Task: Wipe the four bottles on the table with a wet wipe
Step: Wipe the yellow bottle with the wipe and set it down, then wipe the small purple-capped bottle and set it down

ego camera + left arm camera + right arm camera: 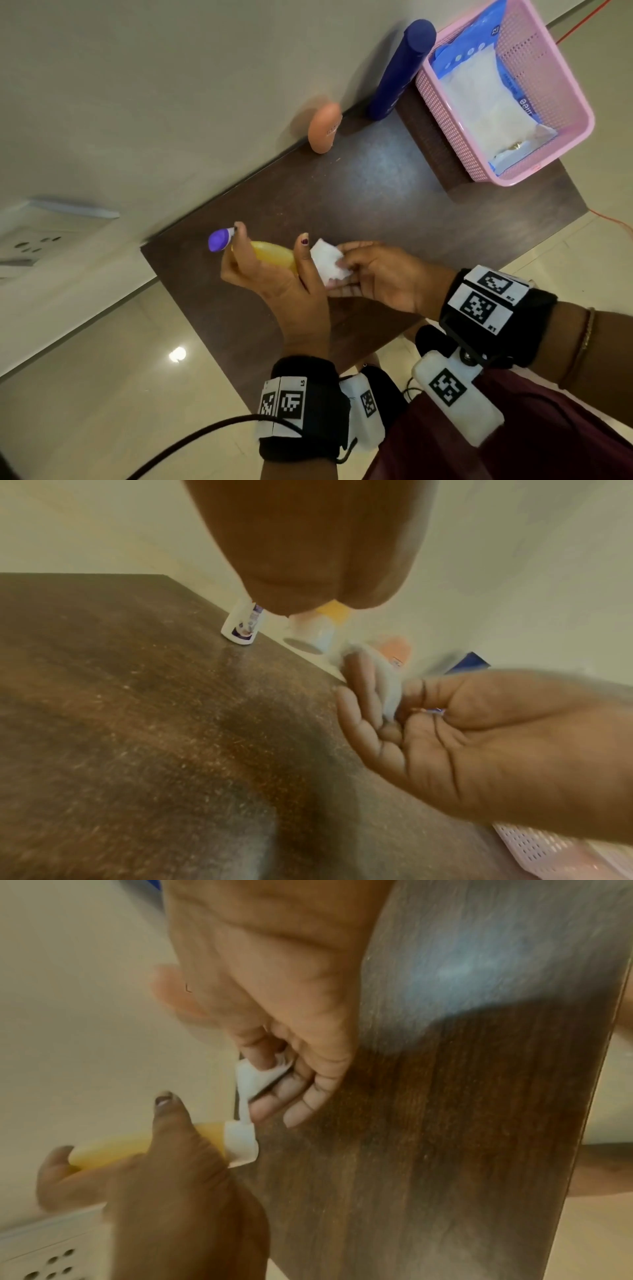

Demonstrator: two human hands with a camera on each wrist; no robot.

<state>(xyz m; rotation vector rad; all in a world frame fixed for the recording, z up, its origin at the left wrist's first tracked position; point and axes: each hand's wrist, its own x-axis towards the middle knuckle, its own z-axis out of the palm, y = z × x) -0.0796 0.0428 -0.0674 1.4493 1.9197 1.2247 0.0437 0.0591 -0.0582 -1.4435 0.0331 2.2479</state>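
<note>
My left hand (270,248) grips a yellow bottle (274,255) on its side just above the dark table (376,192). My right hand (346,270) pinches a folded white wet wipe (327,263) against the bottle's near end; the right wrist view shows the wipe (241,1139) wrapped over that end. A white bottle with a purple label (240,626) stands by the wall, and its purple cap (221,240) shows past my left fingertips. A peach bottle (323,128) and a tall dark blue bottle (399,72) stand against the wall farther right.
A pink plastic basket (561,85) holding a blue pack of wipes (486,92) sits at the table's far right end. The wall runs along the table's back edge, with a socket plate (30,240) to the left. A red cable (582,24) trails beyond the basket.
</note>
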